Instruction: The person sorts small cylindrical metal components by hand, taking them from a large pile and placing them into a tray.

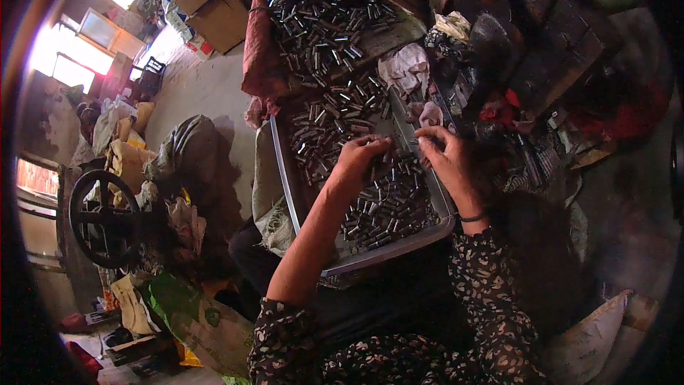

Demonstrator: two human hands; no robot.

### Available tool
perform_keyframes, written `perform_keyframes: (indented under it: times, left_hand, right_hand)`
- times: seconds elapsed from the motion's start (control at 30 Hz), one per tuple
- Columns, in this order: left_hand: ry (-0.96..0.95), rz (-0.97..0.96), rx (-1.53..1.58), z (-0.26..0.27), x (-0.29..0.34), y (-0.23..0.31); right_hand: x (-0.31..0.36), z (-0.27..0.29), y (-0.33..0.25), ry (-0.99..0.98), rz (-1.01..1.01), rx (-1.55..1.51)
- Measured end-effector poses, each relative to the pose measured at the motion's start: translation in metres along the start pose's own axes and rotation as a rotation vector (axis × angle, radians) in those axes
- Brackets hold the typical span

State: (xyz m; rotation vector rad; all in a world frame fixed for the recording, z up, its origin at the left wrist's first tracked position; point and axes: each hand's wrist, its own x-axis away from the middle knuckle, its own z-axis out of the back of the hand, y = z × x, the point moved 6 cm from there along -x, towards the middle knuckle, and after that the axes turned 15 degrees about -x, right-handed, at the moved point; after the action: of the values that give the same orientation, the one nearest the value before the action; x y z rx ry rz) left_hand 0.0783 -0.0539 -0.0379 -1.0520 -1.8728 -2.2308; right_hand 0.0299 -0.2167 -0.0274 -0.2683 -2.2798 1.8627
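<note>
A shallow plastic tray [385,257] with a pale rim stands before me, holding many small, short metal cylinders [377,214]. Over its middle, my left hand [361,159] is closed, fingers curled with the thumb against them; whatever they hold is hidden. My right hand [445,158] hovers above the tray's right side, a dark band around the wrist. Its thumb and forefinger pinch together, and I cannot make out what lies between them. A gap separates the two hands.
A reddish sack [260,50] spills more metal cylinders [320,21] at the tray's far end. Crumpled pale cloth [405,69] lies by the right rim. Dark cartons [548,64] crowd the right. At left are a black handwheel [105,218], a full sack [189,150] and cardboard boxes [214,11].
</note>
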Motion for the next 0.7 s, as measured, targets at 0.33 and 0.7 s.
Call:
perform_keyframes:
  times: [0.33, 0.7]
  left_hand:
    - [-0.160, -0.012, 0.296, -0.007, 0.023, -0.005]
    - [-0.018, -0.075, 0.122, -0.005, 0.031, -0.003]
  right_hand:
    - [0.004, -0.012, 0.002, -0.068, -0.041, -0.084]
    - [0.005, -0.018, 0.006, -0.140, -0.143, -0.261]
